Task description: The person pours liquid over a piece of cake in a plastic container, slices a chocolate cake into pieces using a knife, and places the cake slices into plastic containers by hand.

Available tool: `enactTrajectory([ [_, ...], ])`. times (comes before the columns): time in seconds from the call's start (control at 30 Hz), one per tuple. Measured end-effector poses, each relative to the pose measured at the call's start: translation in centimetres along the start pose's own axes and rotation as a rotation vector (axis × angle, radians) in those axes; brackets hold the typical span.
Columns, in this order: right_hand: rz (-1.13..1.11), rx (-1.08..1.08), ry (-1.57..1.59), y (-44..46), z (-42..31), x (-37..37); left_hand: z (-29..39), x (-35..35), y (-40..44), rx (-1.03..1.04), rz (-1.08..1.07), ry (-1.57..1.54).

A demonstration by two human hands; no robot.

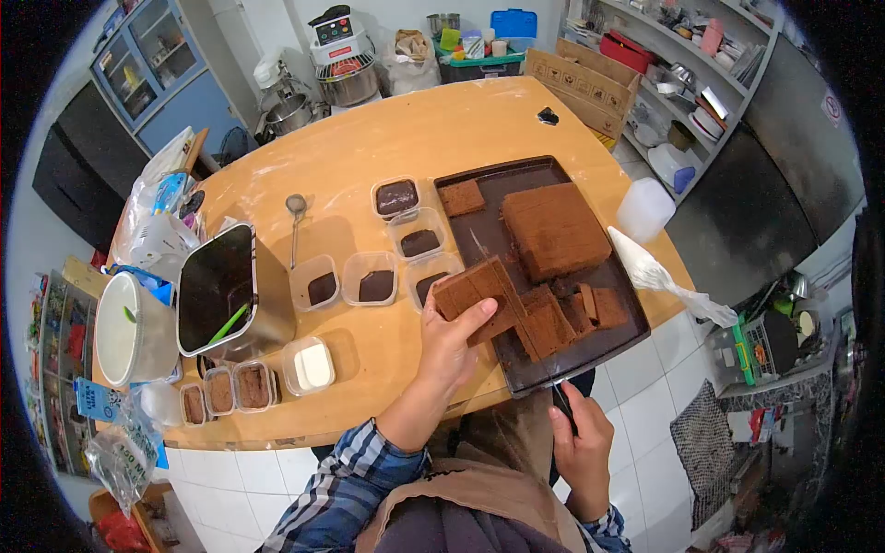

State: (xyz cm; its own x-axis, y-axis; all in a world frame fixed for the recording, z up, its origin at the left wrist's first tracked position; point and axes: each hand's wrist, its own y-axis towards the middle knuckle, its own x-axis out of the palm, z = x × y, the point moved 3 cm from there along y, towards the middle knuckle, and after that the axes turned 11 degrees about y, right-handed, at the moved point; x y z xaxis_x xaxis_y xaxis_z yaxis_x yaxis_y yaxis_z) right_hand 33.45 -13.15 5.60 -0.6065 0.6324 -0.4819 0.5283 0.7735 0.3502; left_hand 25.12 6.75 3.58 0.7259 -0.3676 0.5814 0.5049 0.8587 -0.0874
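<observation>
The right hand [583, 441] is gripping a slim black handle [564, 408] low, likely for clearance. The left hand [449, 348] is pinching a flat brown cake slab [476, 284] above a dark rectangular metal tray [502, 177], thumb likely steadying it. A tan wooden table [323, 161] is bearing the tray; beyond, a white-and-steel mixer [346, 74] is standing.

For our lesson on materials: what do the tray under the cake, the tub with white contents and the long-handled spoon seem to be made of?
Tray: probably metal with a dark, dull coating, judging by its thin raised rim and slight sheen.
Tub: smooth, probably thin plastic; the walls are see-through.
Spoon: likely bare metal, grey and faintly shiny.
</observation>
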Motion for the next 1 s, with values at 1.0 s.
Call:
enactTrajectory([
  [1.0, -0.01, -0.023, -0.042, 0.25, -0.4, -0.01, -0.42, -0.45, -0.05, -0.048, -0.027, -0.285],
])
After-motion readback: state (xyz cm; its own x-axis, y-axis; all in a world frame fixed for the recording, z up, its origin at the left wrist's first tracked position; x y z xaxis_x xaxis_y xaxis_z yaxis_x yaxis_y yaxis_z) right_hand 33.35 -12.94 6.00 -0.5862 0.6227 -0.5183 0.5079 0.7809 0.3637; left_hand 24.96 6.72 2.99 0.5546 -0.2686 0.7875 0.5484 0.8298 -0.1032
